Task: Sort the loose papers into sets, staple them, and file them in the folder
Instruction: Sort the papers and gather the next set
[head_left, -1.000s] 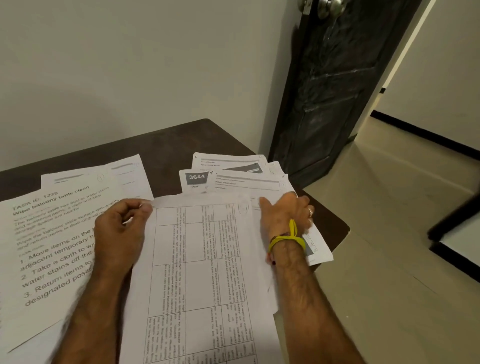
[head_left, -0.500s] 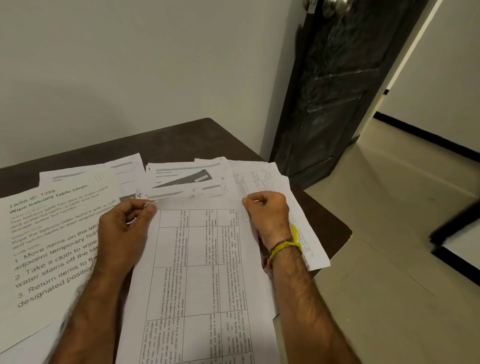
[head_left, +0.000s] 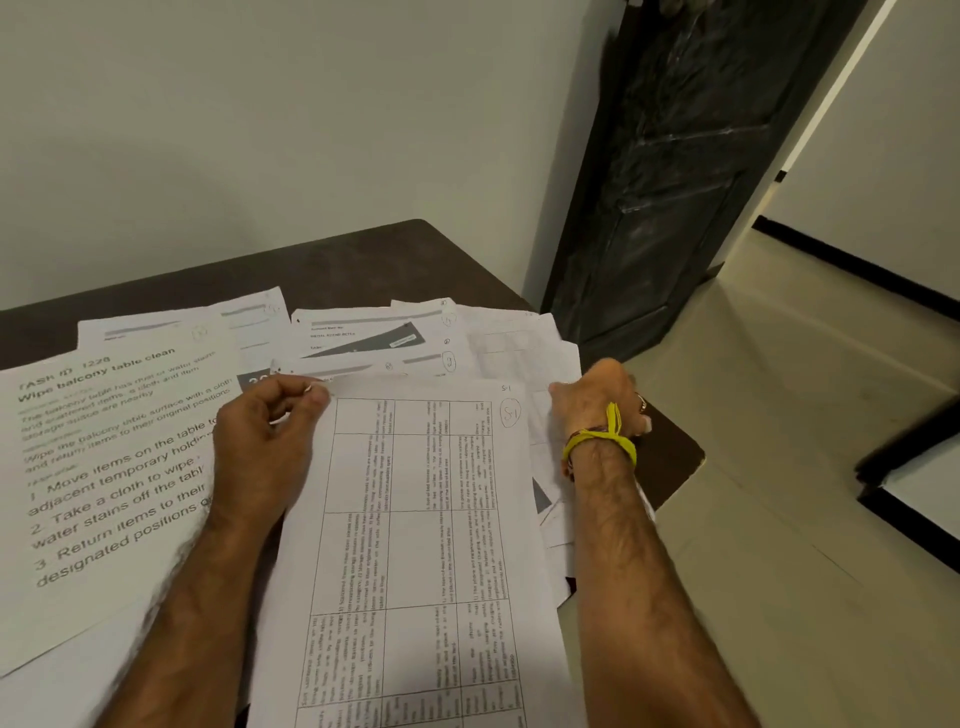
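1. Head view, left hand (head_left: 265, 441): fingers curled, thumb and fingertips pinching the top left corner of the grid sheet (head_left: 415, 545). Palm lying partly over the sheet's left edge and partly over the big-print sheet (head_left: 104, 467) beside it.
2. Right hand (head_left: 602, 405): set on the fanned papers (head_left: 519, 338) just right of the grid sheet's top right corner. Back of the hand towards the camera, fingers bent down and away, blurred; whether holding a page or only pressing on it, cannot tell. Yellow band (head_left: 602, 439) knotted round the wrist, ring (head_left: 643, 402) on one finger.
3. Grid sheet: on top of the pile, between the two forearms, running from the hands down out of the bottom edge. Printed table turned sideways, "S-1" handwritten and circled at the top right corner.
4. Big-print sheet: at the left, headed "Wipe balcony table clean", with numbered lines below, slightly tilted.
5. Fanned papers: spread behind and to the right of the grid sheet, overlapping one another, some hanging past the near right edge of the table (head_left: 363, 260).
6. Table: dark brown, pushed against a pale wall (head_left: 260, 130).
7. Dark door (head_left: 675, 182) standing to the right of the table.
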